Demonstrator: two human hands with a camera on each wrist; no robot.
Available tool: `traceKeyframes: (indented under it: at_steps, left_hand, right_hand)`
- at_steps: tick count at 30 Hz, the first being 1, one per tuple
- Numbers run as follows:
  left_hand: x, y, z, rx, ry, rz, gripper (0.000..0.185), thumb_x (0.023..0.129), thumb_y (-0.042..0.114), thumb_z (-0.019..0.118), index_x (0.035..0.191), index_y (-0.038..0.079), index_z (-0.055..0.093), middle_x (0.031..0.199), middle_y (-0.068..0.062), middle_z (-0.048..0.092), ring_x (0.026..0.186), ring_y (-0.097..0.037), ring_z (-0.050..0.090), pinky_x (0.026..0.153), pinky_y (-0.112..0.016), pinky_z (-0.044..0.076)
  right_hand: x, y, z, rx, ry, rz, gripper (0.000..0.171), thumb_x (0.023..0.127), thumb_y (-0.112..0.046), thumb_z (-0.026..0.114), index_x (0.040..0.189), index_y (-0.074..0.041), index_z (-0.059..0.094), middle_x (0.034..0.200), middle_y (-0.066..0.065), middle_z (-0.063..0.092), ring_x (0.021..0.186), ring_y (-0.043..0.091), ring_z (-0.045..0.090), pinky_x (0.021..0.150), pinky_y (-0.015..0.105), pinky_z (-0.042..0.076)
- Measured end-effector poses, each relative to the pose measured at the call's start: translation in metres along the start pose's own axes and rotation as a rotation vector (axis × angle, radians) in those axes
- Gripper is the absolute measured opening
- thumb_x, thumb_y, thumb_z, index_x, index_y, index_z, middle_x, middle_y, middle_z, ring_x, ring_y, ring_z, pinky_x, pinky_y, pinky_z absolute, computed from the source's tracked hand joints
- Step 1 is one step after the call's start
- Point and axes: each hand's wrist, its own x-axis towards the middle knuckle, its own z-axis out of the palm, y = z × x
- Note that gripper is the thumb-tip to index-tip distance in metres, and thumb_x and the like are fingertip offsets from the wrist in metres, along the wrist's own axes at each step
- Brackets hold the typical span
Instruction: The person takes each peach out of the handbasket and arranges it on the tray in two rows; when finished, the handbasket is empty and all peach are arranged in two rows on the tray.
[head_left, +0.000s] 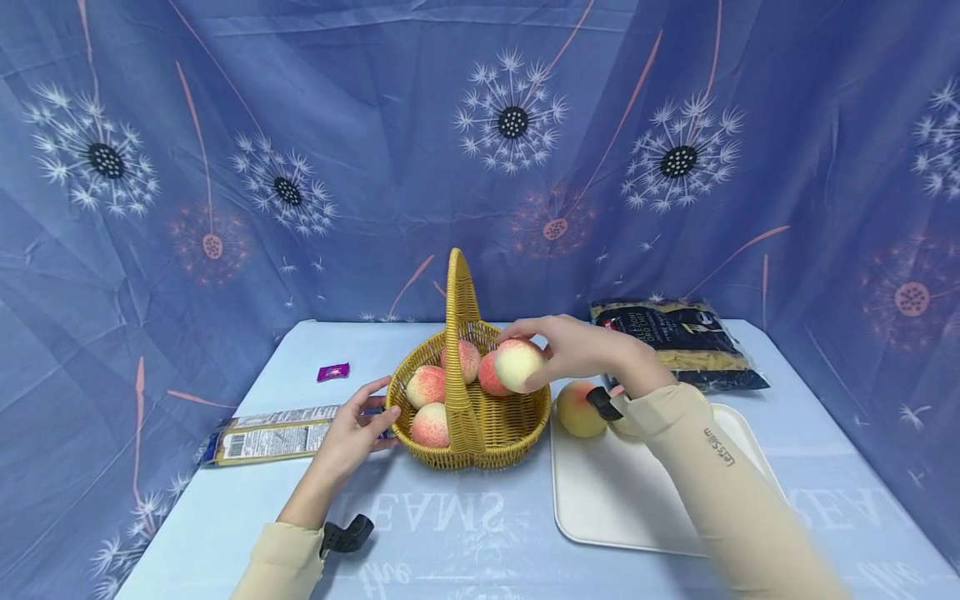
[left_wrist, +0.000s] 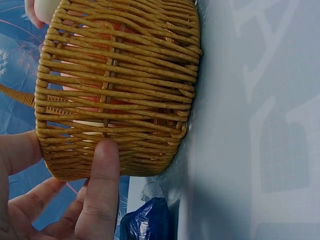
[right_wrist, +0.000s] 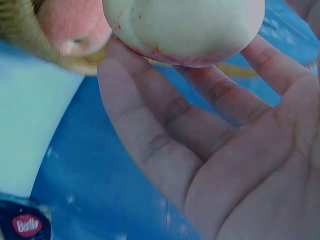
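My right hand [head_left: 577,354] held a pale peach [head_left: 517,365] pinched in its fingertips, just over the right rim of the wicker basket [head_left: 480,437], which sat mid-surface w/ four peaches inside. My left hand [head_left: 352,433] had fingers lying straight against the basket's left wall, steadying it. Another peach [head_left: 579,408] lay on the white tray [head_left: 622,500] toward the right edge. To do it well, I judged: keep the basket braced, lower the peach into a gap clear of the handle [head_left: 461,333], then ease the grip apart.
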Motion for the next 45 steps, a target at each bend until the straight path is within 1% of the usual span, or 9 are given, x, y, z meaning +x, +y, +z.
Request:
traceKeyframes:
  at_steps: [5, 12, 17, 22, 27, 32, 37, 42, 45]
  left_hand:
    - [0.002, -0.001, 0.0, 0.003, 0.003, 0.002, 0.061, 0.109, 0.01, 0.063, 0.165, 0.015, 0.041, 0.148, -0.028, 0.05, 0.118, -0.031, 0.065, 0.088, -0.037, 0.071]
    - [0.002, -0.002, -0.001, 0.009, 0.003, -0.001, 0.061, 0.109, 0.011, 0.063, 0.165, 0.016, 0.041, 0.149, -0.028, 0.049, 0.118, -0.03, 0.065, 0.089, -0.037, 0.071]
    - [0.002, -0.003, -0.001, 0.008, 0.003, -0.003, 0.061, 0.109, 0.011, 0.063, 0.165, 0.016, 0.041, 0.149, -0.028, 0.049, 0.119, -0.031, 0.065, 0.089, -0.038, 0.071]
    - [0.002, -0.002, 0.0, 0.011, 0.003, -0.004, 0.06, 0.109, 0.011, 0.062, 0.165, 0.016, 0.041, 0.148, -0.027, 0.049, 0.118, -0.031, 0.065, 0.09, -0.039, 0.071]
    - [0.001, -0.002, 0.001, 0.011, 0.007, -0.007, 0.06, 0.109, 0.011, 0.063, 0.164, 0.017, 0.041, 0.147, -0.027, 0.049, 0.117, -0.029, 0.065, 0.09, -0.039, 0.071]
    - [0.002, -0.001, 0.001, 0.008, 0.011, -0.004, 0.06, 0.108, 0.01, 0.063, 0.164, 0.015, 0.042, 0.146, -0.027, 0.05, 0.115, -0.028, 0.066, 0.089, -0.04, 0.071]
    - [0.002, -0.001, 0.001, 0.0, 0.005, 0.012, 0.06, 0.108, 0.009, 0.063, 0.164, 0.014, 0.041, 0.148, -0.029, 0.05, 0.114, -0.028, 0.067, 0.088, -0.04, 0.072]
    - [0.001, -0.001, 0.0, 0.0, 0.003, 0.01, 0.061, 0.109, 0.01, 0.063, 0.165, 0.014, 0.04, 0.149, -0.029, 0.05, 0.116, -0.03, 0.067, 0.089, -0.041, 0.071]
    - [0.001, -0.001, 0.0, 0.0, 0.004, 0.009, 0.061, 0.109, 0.01, 0.063, 0.165, 0.014, 0.04, 0.149, -0.029, 0.05, 0.117, -0.031, 0.067, 0.089, -0.041, 0.072]
  right_hand:
    - [-0.024, 0.019, -0.012, 0.126, 0.082, 0.0, 0.07, 0.089, -0.024, 0.09, 0.151, -0.026, 0.058, 0.148, 0.005, 0.062, 0.125, 0.026, 0.063, 0.101, 0.041, 0.064]
    - [-0.061, 0.049, -0.026, 0.269, 0.178, 0.05, 0.064, 0.092, -0.025, 0.087, 0.148, -0.021, 0.056, 0.139, 0.013, 0.065, 0.109, 0.028, 0.073, 0.095, 0.039, 0.066]
    - [-0.087, 0.069, -0.03, 0.319, 0.245, 0.122, 0.061, 0.097, -0.026, 0.082, 0.149, -0.018, 0.052, 0.14, 0.016, 0.063, 0.108, 0.028, 0.076, 0.093, 0.037, 0.067]
    - [-0.11, 0.088, -0.029, 0.307, 0.324, 0.174, 0.062, 0.097, -0.026, 0.083, 0.148, -0.017, 0.049, 0.138, 0.015, 0.062, 0.105, 0.026, 0.077, 0.089, 0.032, 0.065]
    - [-0.134, 0.109, -0.027, 0.302, 0.394, 0.187, 0.062, 0.096, -0.02, 0.083, 0.147, -0.012, 0.048, 0.133, 0.012, 0.064, 0.1, 0.019, 0.078, 0.083, 0.027, 0.065]
    - [-0.158, 0.129, -0.024, 0.268, 0.44, 0.237, 0.064, 0.097, -0.022, 0.083, 0.149, -0.014, 0.046, 0.13, 0.003, 0.065, 0.103, 0.008, 0.075, 0.083, 0.026, 0.065]
    - [-0.18, 0.146, -0.021, 0.213, 0.497, 0.279, 0.067, 0.096, -0.025, 0.085, 0.15, -0.016, 0.046, 0.136, -0.006, 0.056, 0.106, -0.004, 0.068, 0.084, 0.022, 0.062]
    - [-0.2, 0.164, -0.014, 0.2, 0.547, 0.306, 0.065, 0.095, -0.022, 0.085, 0.148, -0.02, 0.046, 0.131, -0.019, 0.052, 0.102, -0.008, 0.068, 0.08, 0.012, 0.056]
    - [-0.21, 0.174, -0.008, 0.211, 0.58, 0.307, 0.064, 0.094, -0.016, 0.085, 0.145, -0.021, 0.046, 0.129, -0.023, 0.049, 0.101, -0.01, 0.067, 0.078, 0.011, 0.056]
